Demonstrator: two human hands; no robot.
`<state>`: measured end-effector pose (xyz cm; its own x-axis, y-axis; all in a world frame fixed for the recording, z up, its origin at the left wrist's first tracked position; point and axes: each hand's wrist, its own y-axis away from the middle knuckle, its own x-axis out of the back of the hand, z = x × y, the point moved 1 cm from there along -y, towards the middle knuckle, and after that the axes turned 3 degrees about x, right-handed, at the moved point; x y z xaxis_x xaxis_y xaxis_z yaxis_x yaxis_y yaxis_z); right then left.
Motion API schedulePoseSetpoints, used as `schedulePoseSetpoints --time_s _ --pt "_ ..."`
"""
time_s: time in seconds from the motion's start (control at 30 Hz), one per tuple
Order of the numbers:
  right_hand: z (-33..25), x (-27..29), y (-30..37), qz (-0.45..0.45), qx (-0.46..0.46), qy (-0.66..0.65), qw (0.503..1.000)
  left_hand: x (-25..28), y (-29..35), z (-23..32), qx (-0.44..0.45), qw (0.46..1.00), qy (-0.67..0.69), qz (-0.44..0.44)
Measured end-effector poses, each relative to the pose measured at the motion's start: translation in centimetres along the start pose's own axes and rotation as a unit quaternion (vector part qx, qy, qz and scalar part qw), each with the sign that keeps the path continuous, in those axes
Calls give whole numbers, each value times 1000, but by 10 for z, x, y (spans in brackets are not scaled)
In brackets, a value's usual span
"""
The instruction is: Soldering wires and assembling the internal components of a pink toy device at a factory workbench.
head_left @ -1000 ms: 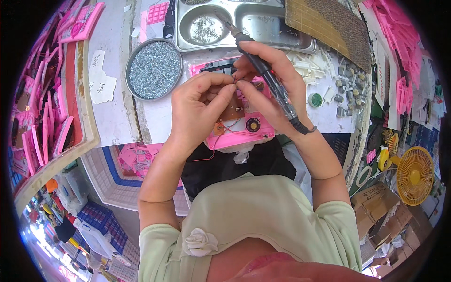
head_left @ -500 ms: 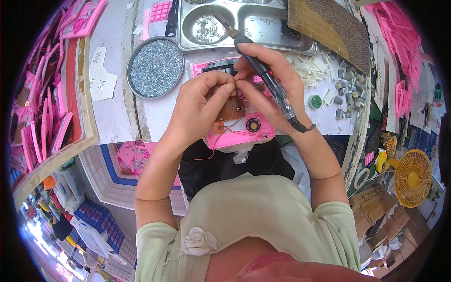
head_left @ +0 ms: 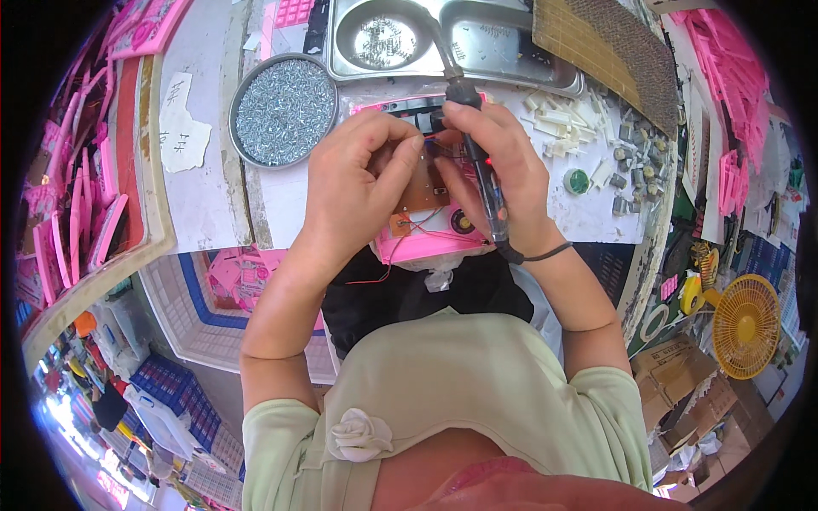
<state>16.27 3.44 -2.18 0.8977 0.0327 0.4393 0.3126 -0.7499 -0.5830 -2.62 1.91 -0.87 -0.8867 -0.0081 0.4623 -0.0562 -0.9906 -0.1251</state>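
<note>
A soldering iron (head_left: 477, 140) with a black handle, metal tip and small red light is gripped in my right hand (head_left: 514, 162), its tip pointing up and away toward the steel tray. My left hand (head_left: 362, 175) is closed in a pinch, thumb against forefinger; whatever is between them is hidden. Both hands are over an open pink plastic housing (head_left: 409, 248), whose upper part they partly cover. Inside it show a brown circuit board (head_left: 423, 194), thin wires, a small orange board (head_left: 400, 224) and a round black part (head_left: 461, 223), half hidden by my right hand.
A round bowl of small silvery screws (head_left: 285, 111) stands left of the hands. Behind is a steel compartment tray (head_left: 341, 68). White plastic pieces (head_left: 562, 119), small metal parts (head_left: 635, 153) and a green-topped spool (head_left: 577, 180) lie to the right. Pink housings (head_left: 81, 213) are stacked far left.
My right hand has turned the soldering iron more upright and drawn slightly right, away from my left fingers. The hands' fingertips, close together before, are now apart.
</note>
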Motion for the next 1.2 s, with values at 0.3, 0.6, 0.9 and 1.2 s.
schedulePoseSetpoints --time_s 0.3,0.6,0.9,1.2 --pt "1 5 7 13 -12 -11 1000 -3 4 3 -8 1000 17 18" --pt "-1 -3 3 40 0 -14 999 -10 5 0 -8 1000 13 27" --pt "-2 23 11 25 15 11 1000 -20 1 -3 -95 988 -101 69" --pt "-6 59 23 42 -36 -76 996 -21 0 -3 -94 986 -114 82"
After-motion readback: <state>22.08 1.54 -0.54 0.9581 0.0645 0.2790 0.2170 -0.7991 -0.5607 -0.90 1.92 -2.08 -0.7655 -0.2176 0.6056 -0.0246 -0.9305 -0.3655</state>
